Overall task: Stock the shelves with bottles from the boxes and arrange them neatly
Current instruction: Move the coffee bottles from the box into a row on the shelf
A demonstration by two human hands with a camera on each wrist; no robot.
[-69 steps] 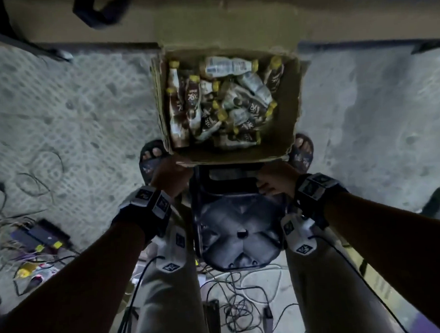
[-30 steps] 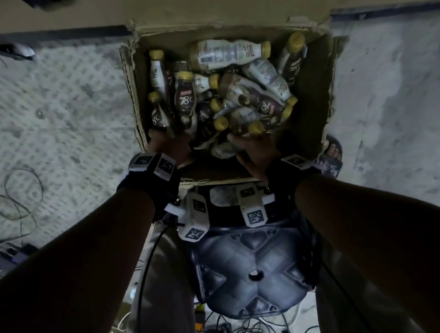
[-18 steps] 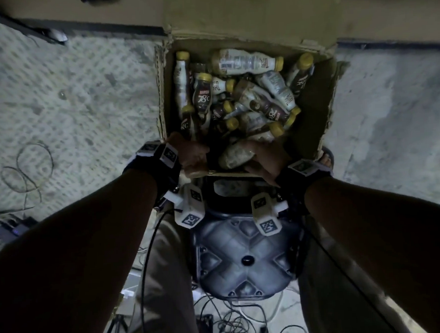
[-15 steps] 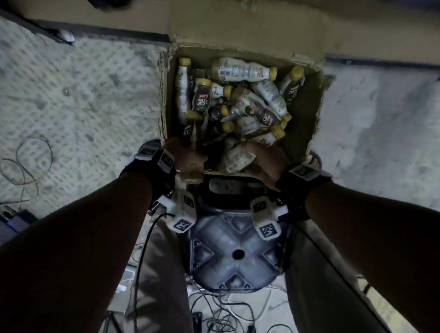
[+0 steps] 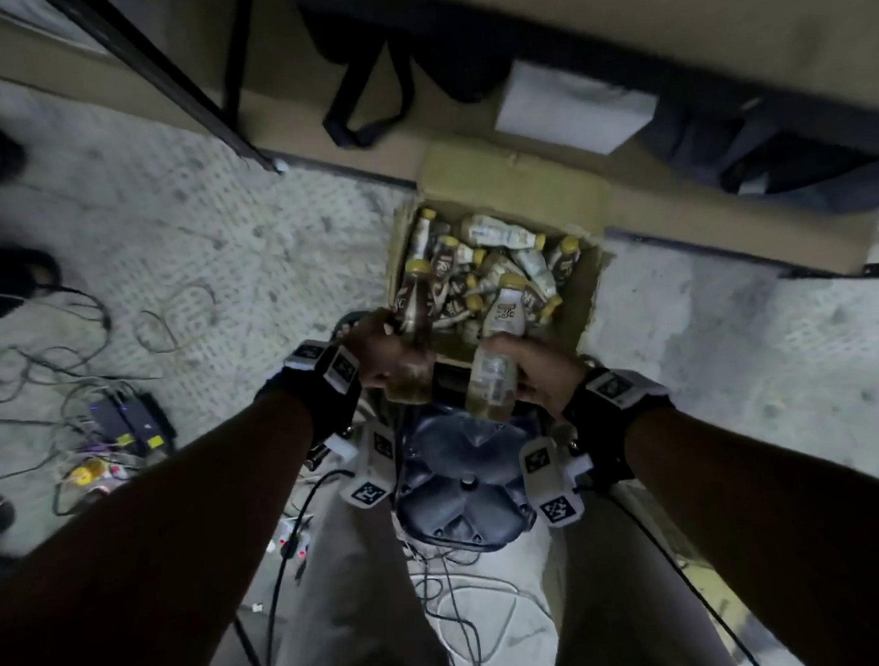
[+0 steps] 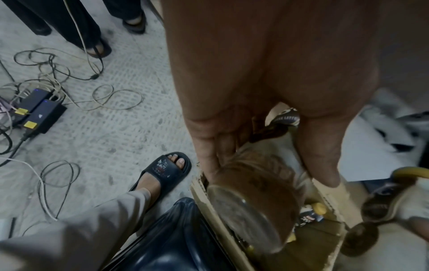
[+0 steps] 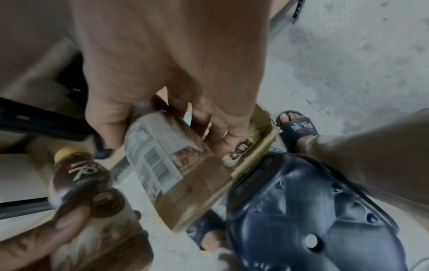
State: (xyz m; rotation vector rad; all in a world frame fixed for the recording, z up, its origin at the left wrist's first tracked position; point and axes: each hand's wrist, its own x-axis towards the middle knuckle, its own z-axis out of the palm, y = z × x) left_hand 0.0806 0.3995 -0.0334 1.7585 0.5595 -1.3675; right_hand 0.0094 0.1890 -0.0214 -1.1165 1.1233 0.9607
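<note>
An open cardboard box (image 5: pixel 587 298) on the floor holds several yellow-capped drink bottles lying jumbled. My left hand (image 5: pixel 385 356) grips a dark brown bottle (image 5: pixel 413 308) by its body, lifted above the box's near left corner; the bottle's base (image 6: pixel 250 210) fills the left wrist view under my left hand (image 6: pixel 267 128). My right hand (image 5: pixel 537 373) grips a pale bottle (image 5: pixel 497 350) with a white label, raised over the box's near edge. In the right wrist view my right hand (image 7: pixel 167 102) wraps that pale bottle (image 7: pixel 162 161), and the dark bottle (image 7: pixel 81 176) shows at left.
A dark blue plastic stool (image 5: pixel 462 480) stands between my legs, just short of the box. Cables and black power bricks (image 5: pixel 129 421) lie on the floor at left. Another person's feet (image 6: pixel 97 49) stand further left. A shelf edge (image 5: pixel 616 54) with a white carton runs behind the box.
Both hands reached into the box, each closed round a bottle, and have lifted them out toward me. The head view has pulled back and tilted up.
</note>
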